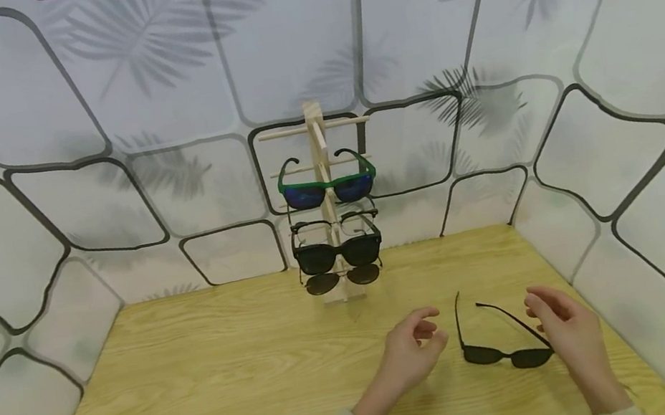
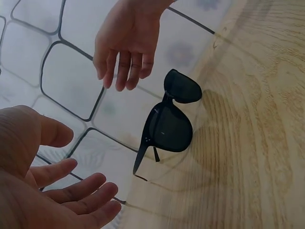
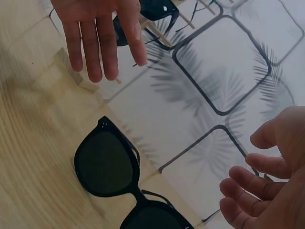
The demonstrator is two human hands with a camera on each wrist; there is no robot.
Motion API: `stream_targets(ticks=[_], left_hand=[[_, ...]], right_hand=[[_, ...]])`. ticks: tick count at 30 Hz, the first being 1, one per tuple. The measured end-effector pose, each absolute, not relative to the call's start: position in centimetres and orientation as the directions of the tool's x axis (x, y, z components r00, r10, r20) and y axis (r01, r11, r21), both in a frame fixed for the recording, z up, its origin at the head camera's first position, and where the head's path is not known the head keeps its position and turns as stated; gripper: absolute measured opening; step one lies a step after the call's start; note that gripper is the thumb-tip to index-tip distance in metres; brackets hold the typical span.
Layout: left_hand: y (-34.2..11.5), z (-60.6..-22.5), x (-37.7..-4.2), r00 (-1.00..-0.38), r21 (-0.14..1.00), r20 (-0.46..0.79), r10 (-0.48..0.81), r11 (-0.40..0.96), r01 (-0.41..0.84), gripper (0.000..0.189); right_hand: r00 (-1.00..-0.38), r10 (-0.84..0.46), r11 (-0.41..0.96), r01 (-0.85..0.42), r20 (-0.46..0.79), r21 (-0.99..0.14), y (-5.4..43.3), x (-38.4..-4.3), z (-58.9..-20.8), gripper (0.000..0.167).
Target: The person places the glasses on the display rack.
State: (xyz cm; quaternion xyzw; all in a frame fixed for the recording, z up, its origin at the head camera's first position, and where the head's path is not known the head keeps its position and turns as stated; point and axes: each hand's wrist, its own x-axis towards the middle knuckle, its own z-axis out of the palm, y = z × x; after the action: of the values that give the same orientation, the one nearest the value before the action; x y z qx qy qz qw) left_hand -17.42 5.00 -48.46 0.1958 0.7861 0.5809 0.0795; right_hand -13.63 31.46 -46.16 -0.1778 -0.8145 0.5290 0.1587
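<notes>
A pair of black sunglasses point(image 1: 484, 355) rests on the wooden table, lenses toward the person and temples unfolded toward the back. To its left is my left hand point(image 1: 410, 351), fingers loosely bent and holding nothing. My right hand point(image 1: 571, 333) hovers at the right end of the frame, overlapping its corner in the head view. In the left wrist view, a gap shows between the sunglasses point(image 2: 171, 126) and both hands. The right wrist view likewise has the sunglasses point(image 3: 105, 164) between the hands, with the fingers of each relaxed and apart from the frame.
A wooden display stand point(image 1: 316, 137) rises at the table's back middle. It carries green-framed sunglasses point(image 1: 304, 196), clear-lensed glasses point(image 1: 312, 232), thick black sunglasses point(image 1: 317, 258) and thin-framed sunglasses point(image 1: 322, 284). Patterned cloth walls point(image 1: 192, 186) enclose the table point(image 1: 204, 387) at the back and sides.
</notes>
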Motion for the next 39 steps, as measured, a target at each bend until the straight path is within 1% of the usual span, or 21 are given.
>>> stream_targets(ticks=[3,10,18,22,27,35,39], left_hand=[[5.6,-48.9,-17.3,-0.912,0.946,0.095,0.399,0.248,0.207,0.038],[6.5,-49.7,-17.0,-0.915,0.947,0.055,0.400,0.269,0.175,0.040],[7.6,-50.6,-16.6,-0.905,0.946,0.019,0.426,0.286,0.155,0.043],[7.8,-50.9,-16.5,-0.902,0.938,0.020,0.431,0.303,0.166,0.040],[8.1,-51.3,-16.4,-0.898,0.937,0.024,0.439,0.303,0.173,0.039],[8.6,-51.4,-16.4,-0.897,0.937,0.056,0.440,0.288,0.199,0.036],[8.9,-51.5,-16.3,-0.900,0.938,0.046,0.434,0.291,0.189,0.034]], right_hand=[[-0.875,0.483,0.381,0.182,0.028,-0.906,32.4,-13.3,-46.9,0.047],[-0.861,0.508,0.387,0.261,-0.031,-0.885,33.7,-13.1,-48.5,0.051],[-0.845,0.522,0.388,0.358,-0.118,-0.849,34.8,-13.3,-50.1,0.049],[-0.854,0.500,0.400,0.378,-0.147,-0.835,35.1,-13.4,-50.7,0.048],[-0.867,0.478,0.433,0.372,-0.141,-0.821,35.1,-13.4,-51.2,0.047],[-0.864,0.477,0.392,0.374,-0.162,-0.841,34.9,-13.2,-51.6,0.044],[-0.881,0.433,0.373,0.366,-0.188,-0.852,35.0,-13.1,-51.5,0.040]])
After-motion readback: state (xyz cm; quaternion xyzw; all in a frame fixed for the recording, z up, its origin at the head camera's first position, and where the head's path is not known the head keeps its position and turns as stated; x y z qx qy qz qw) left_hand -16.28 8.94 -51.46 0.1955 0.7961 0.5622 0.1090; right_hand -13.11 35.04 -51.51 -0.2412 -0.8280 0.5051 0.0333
